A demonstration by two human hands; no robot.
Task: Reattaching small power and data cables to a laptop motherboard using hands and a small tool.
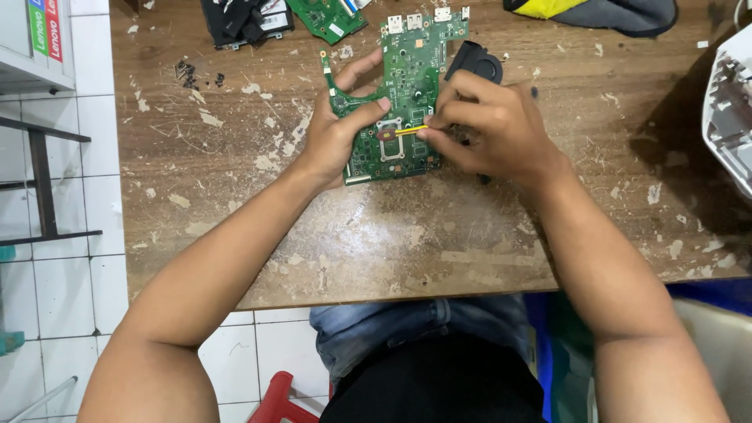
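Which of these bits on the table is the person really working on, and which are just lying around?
In use:
- green circuit board, steadied by the left hand
- thin yellow tool, pinched in the right hand, tip at the board's square socket
- black fan, touching the board's right edge

Lying about:
- smaller green board
- black part at the top edge
- yellow and grey cloth
- white casing

Green circuit board and thin yellow stick on our scarred wooden bench

We are looking at a flat green rectangular circuit board [401, 94], silver ports along its far edge; a thin yellow stick [411, 130] is lying across its dark central chip, tip touching.
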